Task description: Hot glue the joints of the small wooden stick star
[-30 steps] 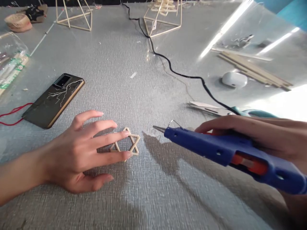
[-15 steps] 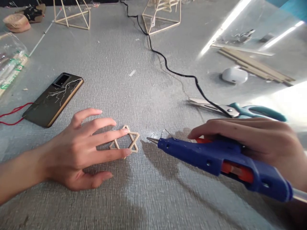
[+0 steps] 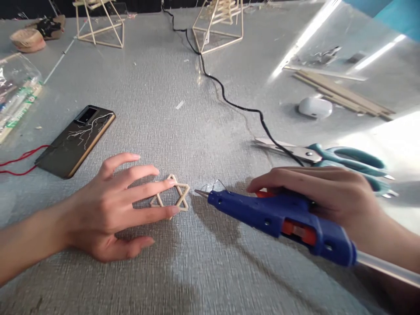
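A hobby craft table, most likely at home.

A grey textured worktop (image 3: 203, 262) carries the marks of stick-model making: a blue glue gun (image 3: 278, 218) with its black cord (image 3: 229, 103) running to the far edge, teal scissors (image 3: 341, 155) near the right edge, a bundle of wooden sticks (image 3: 341, 94) at the far right, two open stick frames (image 3: 100, 26) (image 3: 218, 24) along the far edge, and a small stick star (image 3: 172, 197) near the middle. Personal things lie among them: a phone (image 3: 77, 140) toward the left edge with a red wire (image 3: 19, 159), a white earbud case (image 3: 315, 107), and a clear bag (image 3: 16, 94) at the left edge. Scraps and glue threads dot the surface.
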Action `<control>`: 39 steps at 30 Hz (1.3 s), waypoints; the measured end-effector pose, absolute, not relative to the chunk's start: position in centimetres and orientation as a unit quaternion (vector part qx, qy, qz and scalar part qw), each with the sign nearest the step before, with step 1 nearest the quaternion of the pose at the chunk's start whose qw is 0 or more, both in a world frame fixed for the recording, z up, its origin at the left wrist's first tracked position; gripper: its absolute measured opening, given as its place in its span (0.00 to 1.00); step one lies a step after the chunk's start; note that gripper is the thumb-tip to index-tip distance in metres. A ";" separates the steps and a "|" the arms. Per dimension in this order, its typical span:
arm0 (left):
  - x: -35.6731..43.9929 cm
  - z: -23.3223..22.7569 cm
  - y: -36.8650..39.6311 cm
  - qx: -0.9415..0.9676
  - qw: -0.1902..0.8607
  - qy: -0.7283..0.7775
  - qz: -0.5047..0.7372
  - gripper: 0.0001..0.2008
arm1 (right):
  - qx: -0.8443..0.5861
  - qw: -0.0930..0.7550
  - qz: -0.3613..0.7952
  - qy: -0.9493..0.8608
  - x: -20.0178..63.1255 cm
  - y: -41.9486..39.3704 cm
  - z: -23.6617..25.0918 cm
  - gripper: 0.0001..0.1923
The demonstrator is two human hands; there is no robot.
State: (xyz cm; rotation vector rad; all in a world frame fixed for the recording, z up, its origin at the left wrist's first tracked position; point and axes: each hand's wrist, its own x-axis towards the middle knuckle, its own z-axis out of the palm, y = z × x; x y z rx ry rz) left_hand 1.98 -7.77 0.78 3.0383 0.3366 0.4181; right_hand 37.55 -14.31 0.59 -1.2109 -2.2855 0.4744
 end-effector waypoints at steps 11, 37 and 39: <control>1.9 0.8 -8.1 0.982 0.030 0.135 0.125 0.19 | -0.468 0.248 0.189 -0.827 37.2 -14.4 0.9 0.04; 1.6 0.0 -7.9 0.983 0.050 0.096 0.150 0.20 | -0.383 0.161 -0.033 -0.909 35.4 -14.3 0.9 0.15; 1.6 -0.1 -7.9 0.981 0.053 0.095 0.158 0.20 | -0.374 0.157 -0.034 -0.914 35.3 -14.0 1.4 0.15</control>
